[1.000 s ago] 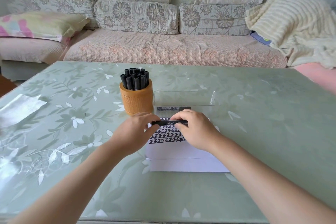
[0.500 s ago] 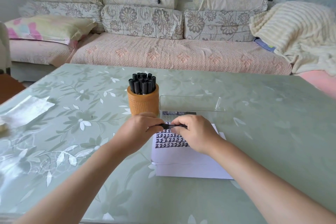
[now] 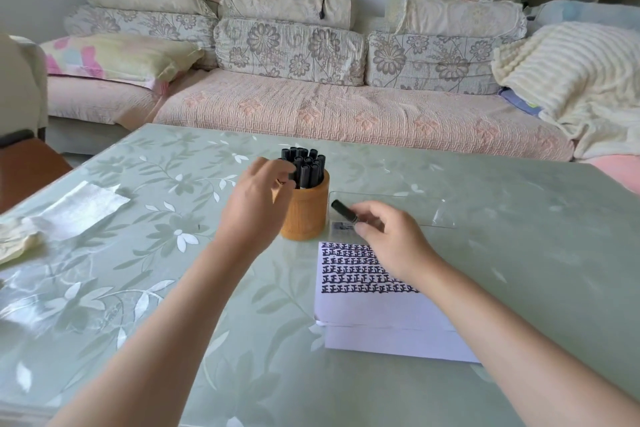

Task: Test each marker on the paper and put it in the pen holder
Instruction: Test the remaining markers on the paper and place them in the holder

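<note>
An orange woven pen holder (image 3: pixel 306 215) stands mid-table, packed with several black markers (image 3: pixel 304 166). My left hand (image 3: pixel 258 199) is raised beside the holder's left rim, fingers loosely curled near the marker tops; whether it holds anything is hidden. My right hand (image 3: pixel 389 241) pinches one black marker (image 3: pixel 343 211), capped end pointing up-left toward the holder. Below it lies a white paper stack (image 3: pixel 377 314) with rows of black marks (image 3: pixel 349 267) across its top.
A clear plastic tray (image 3: pixel 415 208) sits behind the paper, to the right of the holder. A crumpled clear wrapper (image 3: pixel 79 208) lies at the table's left. A sofa (image 3: pixel 311 107) with cushions and a cream blanket (image 3: pixel 571 80) runs behind the table.
Both hands gripped one marker over the paper before. They have parted: my left hand rose to the holder, and my right hand keeps the marker, tilted toward the holder.
</note>
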